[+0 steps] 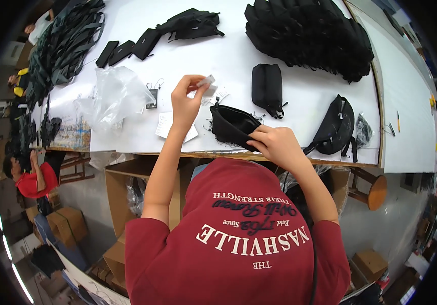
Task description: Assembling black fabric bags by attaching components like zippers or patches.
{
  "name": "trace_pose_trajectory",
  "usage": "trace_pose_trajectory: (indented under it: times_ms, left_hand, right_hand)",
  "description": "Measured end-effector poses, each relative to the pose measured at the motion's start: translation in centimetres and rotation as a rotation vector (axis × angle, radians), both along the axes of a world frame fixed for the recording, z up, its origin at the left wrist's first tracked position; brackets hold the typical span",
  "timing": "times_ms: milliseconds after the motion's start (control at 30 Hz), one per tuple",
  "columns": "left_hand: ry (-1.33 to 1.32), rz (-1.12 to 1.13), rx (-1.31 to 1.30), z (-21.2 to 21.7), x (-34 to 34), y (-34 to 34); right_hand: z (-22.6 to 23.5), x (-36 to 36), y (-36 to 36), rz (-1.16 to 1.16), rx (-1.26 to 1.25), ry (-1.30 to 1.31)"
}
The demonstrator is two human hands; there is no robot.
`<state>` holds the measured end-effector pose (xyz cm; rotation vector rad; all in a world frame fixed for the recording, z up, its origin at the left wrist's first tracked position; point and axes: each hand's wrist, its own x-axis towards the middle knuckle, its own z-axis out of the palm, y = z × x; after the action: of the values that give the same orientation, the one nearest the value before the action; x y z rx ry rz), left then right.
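Note:
My left hand (187,100) is raised above the white table (233,50), fingers pinched on a small pale packet (206,81). Whether it is paper or plastic I cannot tell. At the front edge my right hand (278,146) grips the rim of a black zippered pouch (227,127), whose mouth gapes toward the upper right. Under and beside my left hand lie small white slips (220,96) and a printed paper sheet (177,127). A second black pouch (267,85), closed, rests beyond my right hand.
A black waist bag (334,124) and a small clear-bagged item (363,130) lie to the right. Black pouches are heaped (307,35) at the far right. Clear plastic (119,94) spreads on the left, near dark straps (66,46). Other people work along the left.

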<state>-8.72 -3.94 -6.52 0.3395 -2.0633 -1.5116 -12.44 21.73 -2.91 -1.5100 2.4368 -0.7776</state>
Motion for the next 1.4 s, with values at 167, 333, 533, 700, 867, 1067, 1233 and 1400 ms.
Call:
trace_pose_trajectory:
  times_ms: [167, 333, 533, 700, 867, 1067, 1233, 1400]
  left_hand:
    - [-0.172, 0.179, 0.045, -6.8, -2.8, -4.4]
    - [-0.131, 0.182, 0.097, -3.6, -1.7, -0.9]
    - [-0.197, -0.398, -0.473, 4.0, 1.6, 4.8]
    - [-0.001, 0.045, -0.336, 2.2, 3.6, 4.2]
    - [0.033, -0.294, 1.279, -1.2, 6.1, 3.1]
    - [-0.003, -0.104, 1.106, 0.1, 5.1, 1.4]
    - [0.057, -0.107, 1.294, 0.4, 4.5, 1.5]
    - [-0.041, -0.204, 1.300, 0.4, 4.8, 0.2]
  right_hand:
    - [-1.2, -1.2, 1.0, 0.084, 0.021, -0.042]
    - [-1.8, -1.1, 2.3, 0.053, 0.016, -0.048]
    - [-0.2, -2.0, 0.9, 0.003, -0.053, 0.053]
    - [1.2, -1.9, -2.2, -0.061, -0.166, 0.115]
    - [2.7, -0.1, -6.9, -0.126, -0.361, -0.031]
    - [2.1, 1.7, -10.2, -0.321, -0.414, -0.277]
    - [-0.6, 2.0, -10.7, -0.507, -0.906, -0.847]
    - [-1.0, 1.4, -9.0, -0.427, -0.505, -1.266]
